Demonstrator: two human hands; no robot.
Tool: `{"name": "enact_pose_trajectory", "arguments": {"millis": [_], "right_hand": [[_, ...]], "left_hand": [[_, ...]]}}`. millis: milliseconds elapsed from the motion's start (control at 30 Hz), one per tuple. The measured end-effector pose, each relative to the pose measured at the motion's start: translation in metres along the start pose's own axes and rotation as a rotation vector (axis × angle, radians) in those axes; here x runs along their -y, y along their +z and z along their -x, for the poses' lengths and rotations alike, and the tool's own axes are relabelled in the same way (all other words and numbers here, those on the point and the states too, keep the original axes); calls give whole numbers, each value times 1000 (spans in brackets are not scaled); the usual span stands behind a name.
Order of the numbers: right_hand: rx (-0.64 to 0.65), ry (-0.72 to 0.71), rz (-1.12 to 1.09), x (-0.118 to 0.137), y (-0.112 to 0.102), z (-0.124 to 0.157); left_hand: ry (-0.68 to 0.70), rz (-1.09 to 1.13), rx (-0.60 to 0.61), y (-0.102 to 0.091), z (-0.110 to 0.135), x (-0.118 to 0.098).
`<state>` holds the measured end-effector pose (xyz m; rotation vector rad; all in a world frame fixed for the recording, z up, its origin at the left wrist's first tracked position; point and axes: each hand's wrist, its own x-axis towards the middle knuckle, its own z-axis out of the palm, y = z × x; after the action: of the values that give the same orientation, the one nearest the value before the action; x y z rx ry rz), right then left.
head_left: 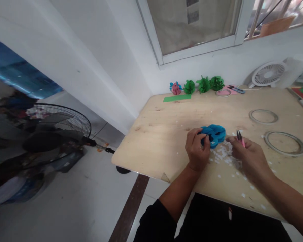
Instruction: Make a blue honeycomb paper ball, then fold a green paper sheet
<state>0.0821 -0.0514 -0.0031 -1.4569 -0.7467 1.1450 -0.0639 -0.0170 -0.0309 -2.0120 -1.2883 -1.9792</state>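
Observation:
Near the front of the wooden table, my left hand [197, 146] grips the left side of a blue folded-paper flower [217, 134] with rounded loops and dark openings. Its thumb and fingers close on the paper. Just to the right, my right hand [247, 153] is closed around pink-handled snips [241, 138], whose dark pointed blades stick up. The right fingertips are close to the flower's right edge; whether they touch it I cannot tell. Small white paper bits [223, 154] lie scattered below and between the hands.
Along the wall stand a pink-and-blue paper flower [176, 88] and several green ones [204, 84], beside a green strip [177, 98]. Metal rings [284, 144] lie at right. Blue snips [236, 89] and a small white fan [269, 74] are at the back. A black floor fan [58, 127] stands left.

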Motion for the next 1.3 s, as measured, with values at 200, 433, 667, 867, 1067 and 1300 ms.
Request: {"name": "enact_pose_trajectory", "arguments": {"millis": [200,433,667,867,1067,1300], "right_hand": [[97,127,-279,-1,4,-4],[223,127,-392,-1,5,-9],[142,59,-338,13,-5,-18],[75,-87,-27,19,-22,-32],[49,-366,603,29,-73,-75],[-169,-344,1442,25,-119,-112]], "left_hand": [[-31,51,-59,1,-4,-4],[-235,128,-47,3,-13,-14],[-390,288,18,18,-11,-16],[-674,490,126,35,-3,-11],[-932,630,105,39,-1,-9],[-1088,697,52,41,0,-10]]}}
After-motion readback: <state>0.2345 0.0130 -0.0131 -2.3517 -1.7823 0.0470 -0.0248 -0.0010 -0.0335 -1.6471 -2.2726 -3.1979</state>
